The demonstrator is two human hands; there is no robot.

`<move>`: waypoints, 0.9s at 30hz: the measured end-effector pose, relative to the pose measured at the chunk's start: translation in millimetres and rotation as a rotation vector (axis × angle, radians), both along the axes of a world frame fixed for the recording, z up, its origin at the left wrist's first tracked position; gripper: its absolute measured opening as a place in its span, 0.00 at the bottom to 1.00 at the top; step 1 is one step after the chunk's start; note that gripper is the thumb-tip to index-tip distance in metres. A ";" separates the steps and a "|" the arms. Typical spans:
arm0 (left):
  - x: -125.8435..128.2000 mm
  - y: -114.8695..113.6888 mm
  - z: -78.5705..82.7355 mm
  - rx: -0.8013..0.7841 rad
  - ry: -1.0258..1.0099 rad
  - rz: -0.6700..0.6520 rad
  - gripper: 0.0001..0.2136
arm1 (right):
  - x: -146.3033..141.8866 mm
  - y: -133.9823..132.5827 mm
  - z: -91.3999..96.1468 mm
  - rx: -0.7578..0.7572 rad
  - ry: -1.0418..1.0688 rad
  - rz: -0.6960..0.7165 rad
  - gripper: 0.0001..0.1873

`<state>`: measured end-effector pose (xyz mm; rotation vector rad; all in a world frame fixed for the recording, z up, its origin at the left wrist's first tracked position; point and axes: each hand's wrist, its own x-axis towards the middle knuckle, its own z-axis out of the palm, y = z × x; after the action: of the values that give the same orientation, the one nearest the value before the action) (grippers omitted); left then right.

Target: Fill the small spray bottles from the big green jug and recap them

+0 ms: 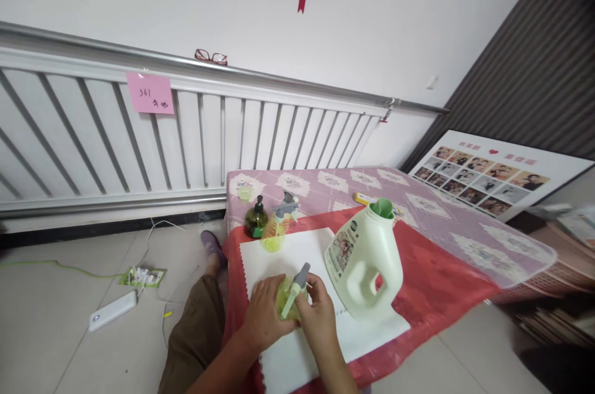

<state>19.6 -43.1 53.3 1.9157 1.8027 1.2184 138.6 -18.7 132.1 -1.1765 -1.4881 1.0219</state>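
Between my hands is a small yellow-green spray bottle (284, 298) with a grey and pale green trigger head (297, 287). My left hand (266, 310) wraps round its body from the left. The fingers of my right hand (320, 313) close on the trigger head from the right. It is held over white paper sheets (302, 357). A second yellow spray bottle (273, 236) stands just beyond, beside a dark green pump bottle (255, 220). To the right of my hands stands a large pale green jug (367, 264), its mouth uncapped with a green insert (382, 207) showing.
A red cloth (427, 270) covers part of the table's purple patterned cover (469, 227). A small green cup-like cap (245, 192) and a yellow item (363, 199) lie farther back. Behind is a white radiator (264, 134). Cables and a power strip (143, 276) lie on the floor at left.
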 end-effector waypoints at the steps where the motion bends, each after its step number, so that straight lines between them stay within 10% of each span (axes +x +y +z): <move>1: 0.1 -0.4 0.5 -0.005 -0.003 0.001 0.36 | 0.7 0.0 -0.4 0.000 0.002 0.006 0.12; 13: 1.8 -2.4 9.0 -0.029 -0.011 0.014 0.36 | 12.0 0.1 7.6 0.057 -0.025 0.208 0.15; 27: 2.0 1.0 -2.3 0.074 0.029 0.040 0.35 | -0.8 -3.0 -4.0 0.037 0.115 0.027 0.13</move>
<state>21.6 -42.1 51.0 1.9550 1.8439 1.2948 137.8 -21.7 128.2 -1.0563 -1.4301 1.0587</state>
